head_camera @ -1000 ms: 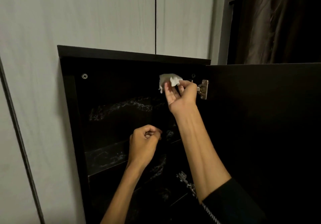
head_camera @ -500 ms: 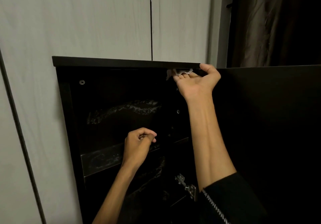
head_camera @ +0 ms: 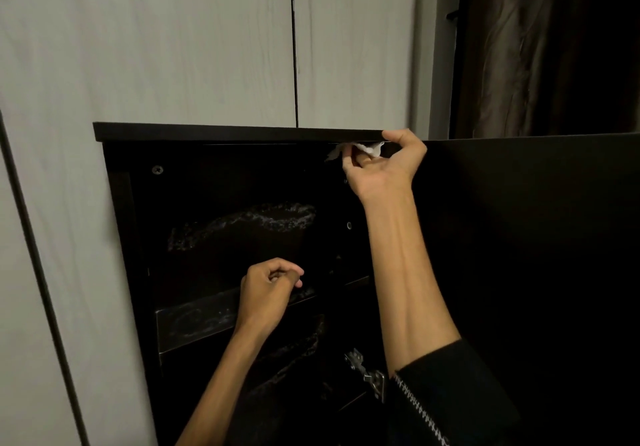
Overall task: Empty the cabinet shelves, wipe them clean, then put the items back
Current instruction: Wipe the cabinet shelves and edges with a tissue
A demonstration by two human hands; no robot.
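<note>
**Wiping under the top panel of the dark cabinet**

Ok so the tall black-brown wooden cabinet point(head_camera: 214, 224) is open, w/ its flat dark door point(head_camera: 526, 255) swung out to the right. Inside is v dark, hard to make out much.

Right hand point(head_camera: 384, 165) is up at the top right corner, just under the thin dark top panel point(head_camera: 239, 133). Its fingers point(head_camera: 351, 160) are curled and pinching a small crumpled white tissue/cloth point(head_camera: 360, 148), pressed up against the underside of that panel. Thumb is hooked over the panel's front edge, so the hand kinda clamps the edge w/ the tissue below it. Black sleeve w/ white zigzag stitching point(head_camera: 450, 393) is pushed up the right forearm.

Left hand point(head_camera: 266, 293) is lower, in front of the cabinet's middle. Fingers curled into a loose fist, holding nothing afaict. It sits just above the front edge of the dark upper shelf point(head_camera: 197, 321); can't tell if it's touching it.

Shelf front and the back wall have pale smeary streaks point(head_camera: 242, 220), another patch lower down too. No items visible on the shelves, tho it's too dark to be sure.

Two silver metal hinges point(head_camera: 370, 374) show on the right side near the bottom. Behind the cabinet are pale grey wood-grain panels point(head_camera: 173, 47), and a brown curtain point(head_camera: 519, 47) hangs at top right.
</note>
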